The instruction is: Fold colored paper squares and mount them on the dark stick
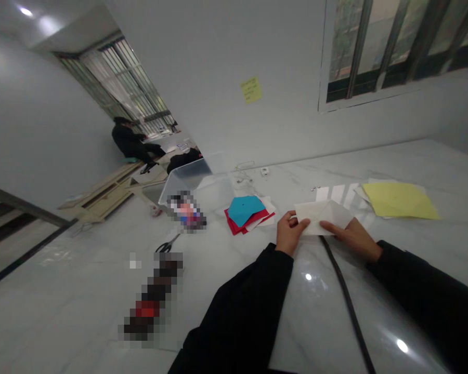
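A cream-white folded paper, shaped like an envelope (315, 213), is held up over the marble-patterned table. My left hand (290, 232) pinches its left end, thumb on the near face and fingers behind. At its right part, my right hand (354, 236) grips the paper with the thumb stretched along the front; its other fingers are mostly hidden behind. Left of my hands lies a small pile with a blue envelope (245, 209) on top of red envelopes (234, 227) and white ones. To the right rests a stack of yellow paper (400, 200) over white sheets.
Black-handled scissors (165, 247) lie left, near a clear plastic bin (195, 179) and blurred-out items. A dark strap (347, 296) runs from under the paper toward me. A white socket (264, 171) sits by the wall. A person (130, 140) sits far left.
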A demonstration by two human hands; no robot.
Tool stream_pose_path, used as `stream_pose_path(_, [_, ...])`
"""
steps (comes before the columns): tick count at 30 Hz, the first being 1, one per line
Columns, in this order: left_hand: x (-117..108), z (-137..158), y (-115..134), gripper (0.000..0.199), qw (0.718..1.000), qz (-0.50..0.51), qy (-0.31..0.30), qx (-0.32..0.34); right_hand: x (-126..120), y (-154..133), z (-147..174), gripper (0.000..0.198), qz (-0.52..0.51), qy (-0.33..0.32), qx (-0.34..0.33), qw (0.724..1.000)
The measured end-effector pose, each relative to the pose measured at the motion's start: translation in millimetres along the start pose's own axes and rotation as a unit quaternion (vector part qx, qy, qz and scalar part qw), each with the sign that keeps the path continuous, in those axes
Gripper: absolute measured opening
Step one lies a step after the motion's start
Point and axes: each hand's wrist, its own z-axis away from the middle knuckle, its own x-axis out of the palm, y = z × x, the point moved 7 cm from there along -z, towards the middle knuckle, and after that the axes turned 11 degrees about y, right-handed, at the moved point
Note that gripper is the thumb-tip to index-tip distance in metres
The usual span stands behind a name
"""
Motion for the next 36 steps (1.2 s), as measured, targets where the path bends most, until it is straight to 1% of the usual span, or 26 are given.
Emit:
stream_pose_path(2, [-2,-2,0,0.052,1.000,0.020,0.008,-0.001,2,6,-3,0.048,-0.001,-0.058,0.007,0.998])
stream_pose_path(5, [-5,-4,3,0.052,0.998,0.048,0.027,-0.001,6,7,-7,0.054,-0.075,-0.178,0.000,0.981])
stream_pose_path(6, [-6,-4,4,0.052,0.998,0.051,0.030,-0.001,6,8,-9,0.057,-0.105,-0.202,0.012,0.974])
stream_pose_path(8, [-6,-4,8,0.051,0.998,0.050,0.032,0.001,6,12,-13,0.058,-0.155,-0.212,0.058,0.963])
stream_pose_path(10, [-5,-3,11,0.051,0.998,0.048,0.029,0.009,7,17,-16,0.055,-0.186,-0.206,0.097,0.956])
stream_pose_path(11, [-5,-3,13,0.050,0.999,0.047,0.025,0.012,7,18,-18,0.055,-0.203,-0.183,0.105,0.956])
stream_pose_path(13, [-4,-2,14,0.050,0.999,0.034,0.020,0.020,5,21,-23,0.051,-0.203,-0.132,0.102,0.965])
stream_pose_path(15, [-3,-2,15,0.050,1.000,0.008,0.011,0.026,7,22,-25,0.051,-0.180,-0.113,0.085,0.973])
stream_pose_path(20, [2,-2,15,0.048,0.998,-0.042,-0.028,0.043,9,16,-21,0.044,-0.138,-0.100,0.064,0.983])
stream_pose_path(25, [7,-1,15,0.055,0.995,-0.062,-0.070,0.033,7,8,-20,0.044,-0.105,-0.079,0.039,0.991])
stream_pose_path(28, [7,-2,15,0.057,0.995,-0.062,-0.076,0.018,6,9,-22,0.044,-0.092,-0.064,0.029,0.993])
stream_pose_path(33, [3,-6,12,0.042,0.997,-0.053,-0.059,-0.004,7,9,-24,0.043,-0.113,-0.061,0.027,0.991])
stream_pose_path(36, [3,-6,10,0.042,0.995,-0.078,-0.061,-0.006,7,9,-24,0.045,-0.115,-0.059,0.031,0.991])
